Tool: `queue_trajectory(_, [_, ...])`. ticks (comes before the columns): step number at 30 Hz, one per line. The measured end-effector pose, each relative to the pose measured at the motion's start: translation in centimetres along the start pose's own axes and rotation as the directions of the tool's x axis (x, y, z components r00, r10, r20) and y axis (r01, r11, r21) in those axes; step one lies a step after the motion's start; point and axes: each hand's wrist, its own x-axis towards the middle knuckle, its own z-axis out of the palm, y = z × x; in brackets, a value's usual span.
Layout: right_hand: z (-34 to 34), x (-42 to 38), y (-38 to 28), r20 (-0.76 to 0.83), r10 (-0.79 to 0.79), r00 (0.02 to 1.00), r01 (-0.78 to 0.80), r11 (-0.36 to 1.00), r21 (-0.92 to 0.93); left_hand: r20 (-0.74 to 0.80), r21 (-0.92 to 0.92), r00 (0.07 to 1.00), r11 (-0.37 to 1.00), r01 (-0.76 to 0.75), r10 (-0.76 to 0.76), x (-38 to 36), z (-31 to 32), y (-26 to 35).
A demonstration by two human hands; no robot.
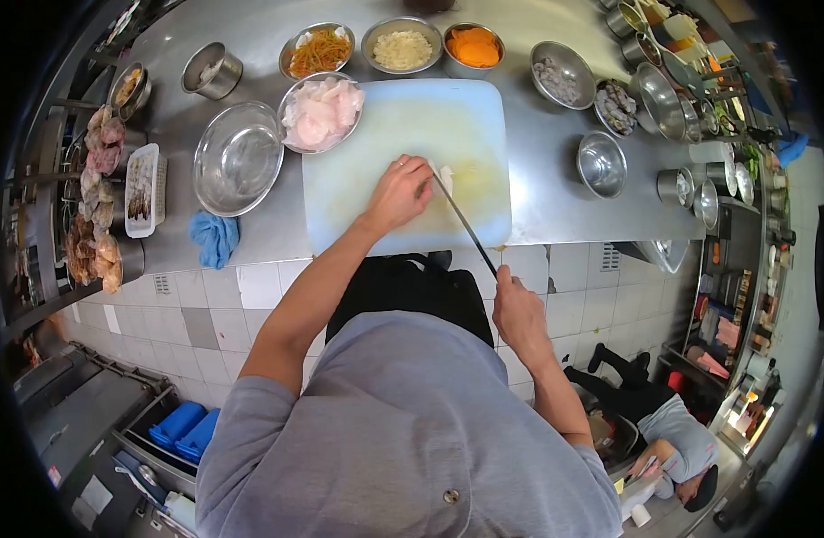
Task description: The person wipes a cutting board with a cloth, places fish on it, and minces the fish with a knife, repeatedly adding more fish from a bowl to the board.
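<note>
My right hand [518,309] is wrapped around the handle of a knife [466,226], whose long, thin blade slants up and left over the pale cutting board [403,112]. Close to the blade's tip is my left hand [401,190], fingers curled and pressed down on the board; what lies under them is hidden. Just right of the blade is a small white piece of food [447,177], on a yellowish wet patch. A bowl of pale pink raw meat slices [322,112] overlaps the board's upper left corner.
Along the back stand bowls of shredded orange food [320,52], chopped pale food [403,50] and orange slices [473,47]. An empty metal bowl [239,160] and a blue cloth [214,238] lie left. More bowls [601,165] stand right. Another person [672,430] bends at lower right.
</note>
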Motion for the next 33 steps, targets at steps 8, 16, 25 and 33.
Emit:
queue_trajectory(8, [5.5,6.8,-0.1,-0.134,-0.104,0.985,0.122,0.984,0.131,-0.017,-0.001,1.000,1.000,0.006,-0.006,-0.1,0.3,0.0])
queue_trajectory(16, [4.3,3.8,2.1,-0.161,-0.137,0.977,0.159,0.978,0.132,-0.143,-0.076,0.987,0.995,0.062,-0.072,-1.4,0.4,0.7])
queue_trajectory(25, [0.8,1.4,0.1,-0.037,-0.090,0.995,0.091,0.996,0.013,-0.085,0.028,0.996,1.000,0.003,-0.001,-1.5,0.6,0.5])
queue_trajectory(33, [5.6,7.4,0.4,-0.134,-0.168,0.977,0.187,0.972,0.141,-0.081,0.000,0.997,1.000,-0.014,0.014,-1.9,0.6,0.0])
